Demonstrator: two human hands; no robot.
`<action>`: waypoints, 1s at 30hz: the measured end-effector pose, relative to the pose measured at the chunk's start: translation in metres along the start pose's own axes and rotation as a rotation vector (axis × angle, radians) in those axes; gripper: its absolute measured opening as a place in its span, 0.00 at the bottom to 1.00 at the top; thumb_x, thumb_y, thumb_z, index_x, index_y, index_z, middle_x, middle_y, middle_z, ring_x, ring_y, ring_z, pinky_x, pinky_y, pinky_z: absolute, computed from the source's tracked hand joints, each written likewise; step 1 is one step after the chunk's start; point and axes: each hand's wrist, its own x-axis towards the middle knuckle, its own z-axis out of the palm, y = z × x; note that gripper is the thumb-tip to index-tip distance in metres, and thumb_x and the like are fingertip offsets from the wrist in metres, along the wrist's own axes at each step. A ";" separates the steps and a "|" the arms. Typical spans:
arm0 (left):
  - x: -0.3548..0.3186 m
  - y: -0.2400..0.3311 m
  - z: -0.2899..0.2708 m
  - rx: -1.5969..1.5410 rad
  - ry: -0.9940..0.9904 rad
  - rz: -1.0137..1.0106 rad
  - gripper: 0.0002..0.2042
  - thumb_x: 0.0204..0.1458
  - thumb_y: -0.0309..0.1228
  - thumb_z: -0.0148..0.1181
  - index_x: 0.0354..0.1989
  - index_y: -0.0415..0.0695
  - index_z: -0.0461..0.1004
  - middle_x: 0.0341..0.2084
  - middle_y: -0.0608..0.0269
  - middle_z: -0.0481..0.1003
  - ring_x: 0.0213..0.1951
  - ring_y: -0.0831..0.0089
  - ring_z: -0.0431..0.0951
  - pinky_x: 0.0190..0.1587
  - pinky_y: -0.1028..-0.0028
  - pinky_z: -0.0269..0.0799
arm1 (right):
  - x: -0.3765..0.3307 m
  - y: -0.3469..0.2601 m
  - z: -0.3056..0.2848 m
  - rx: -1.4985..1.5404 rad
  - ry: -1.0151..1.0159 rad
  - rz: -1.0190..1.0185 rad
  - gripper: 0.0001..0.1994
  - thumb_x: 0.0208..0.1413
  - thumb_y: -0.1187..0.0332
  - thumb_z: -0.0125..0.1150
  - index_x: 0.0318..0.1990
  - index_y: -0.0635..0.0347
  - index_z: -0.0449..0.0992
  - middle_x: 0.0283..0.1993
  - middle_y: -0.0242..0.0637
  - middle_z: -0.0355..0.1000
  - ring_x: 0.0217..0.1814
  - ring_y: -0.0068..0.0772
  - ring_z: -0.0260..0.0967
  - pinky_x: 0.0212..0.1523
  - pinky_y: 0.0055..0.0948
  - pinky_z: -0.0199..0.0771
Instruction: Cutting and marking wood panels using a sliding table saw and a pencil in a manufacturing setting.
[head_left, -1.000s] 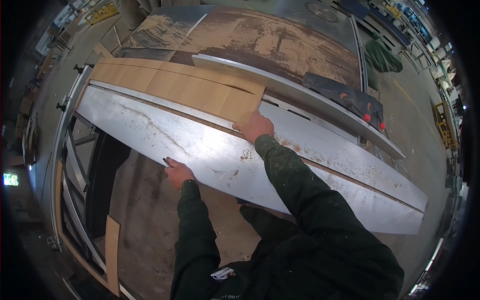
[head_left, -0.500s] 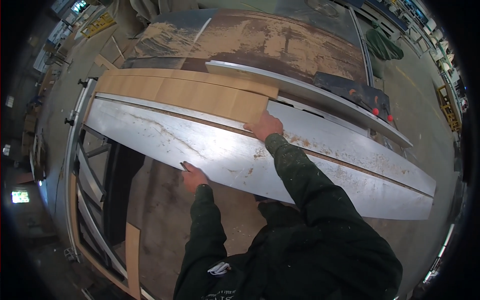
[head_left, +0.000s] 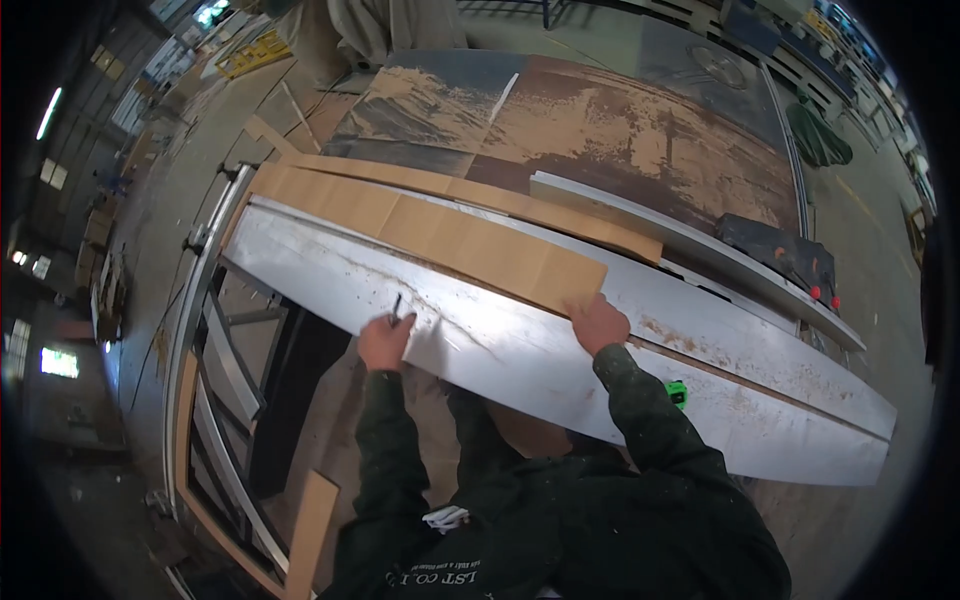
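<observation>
My right hand [head_left: 600, 325] is closed on the near right corner of a long, light-brown wooden board [head_left: 480, 250]. The board lies along a silver metal saw table [head_left: 530, 355], partly over the table's lengthwise slot. My left hand [head_left: 385, 342] is closed around a slim, dark, pencil-like stick [head_left: 397, 305], which points up from the fingers above the table's near edge. Behind the board lies a narrower wooden strip [head_left: 560, 222], with a gap between them toward the right. A green tape measure [head_left: 677, 394] rests on the metal beside my right forearm.
A metal fence [head_left: 700, 258] runs behind the strip. A dark box with red knobs [head_left: 780, 255] stands at its right. Sawdust covers the large brown panel [head_left: 620, 120] beyond. At left is a metal frame [head_left: 225, 350], with an upright wooden piece [head_left: 312, 525] near it.
The board's right end has come toward me, away from the strip behind. My left hand has risen over the table's near edge with the stick. The tape measure has come into sight.
</observation>
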 end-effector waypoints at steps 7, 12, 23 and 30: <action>0.350 0.052 0.015 0.095 0.032 0.707 0.23 0.42 0.53 0.70 0.40 0.50 0.82 0.38 0.55 0.79 0.40 0.50 0.82 0.40 0.53 0.77 | 0.056 -0.090 0.063 -0.051 0.140 0.316 0.30 0.59 0.37 0.59 0.40 0.61 0.74 0.36 0.51 0.80 0.44 0.57 0.78 0.49 0.59 0.70; 0.488 0.099 0.038 0.294 -0.289 1.051 0.29 0.33 0.54 0.72 0.46 0.55 0.82 0.43 0.55 0.79 0.46 0.53 0.82 0.46 0.53 0.79 | 0.108 -0.134 0.085 -0.085 0.150 0.481 0.27 0.56 0.38 0.62 0.40 0.58 0.73 0.34 0.45 0.79 0.43 0.55 0.78 0.58 0.56 0.63; 0.592 0.087 0.023 0.333 -0.437 1.249 0.26 0.31 0.50 0.70 0.41 0.51 0.85 0.38 0.54 0.81 0.42 0.52 0.82 0.45 0.56 0.79 | 0.144 -0.163 0.084 0.001 0.034 0.639 0.28 0.51 0.37 0.66 0.36 0.57 0.73 0.36 0.45 0.78 0.45 0.53 0.76 0.58 0.51 0.64; 0.627 0.041 0.001 0.304 -0.382 1.187 0.25 0.29 0.44 0.70 0.41 0.50 0.85 0.37 0.55 0.81 0.41 0.52 0.82 0.44 0.57 0.78 | 0.143 -0.163 0.069 0.003 -0.029 0.637 0.29 0.52 0.37 0.66 0.37 0.57 0.72 0.36 0.45 0.78 0.44 0.53 0.76 0.55 0.49 0.68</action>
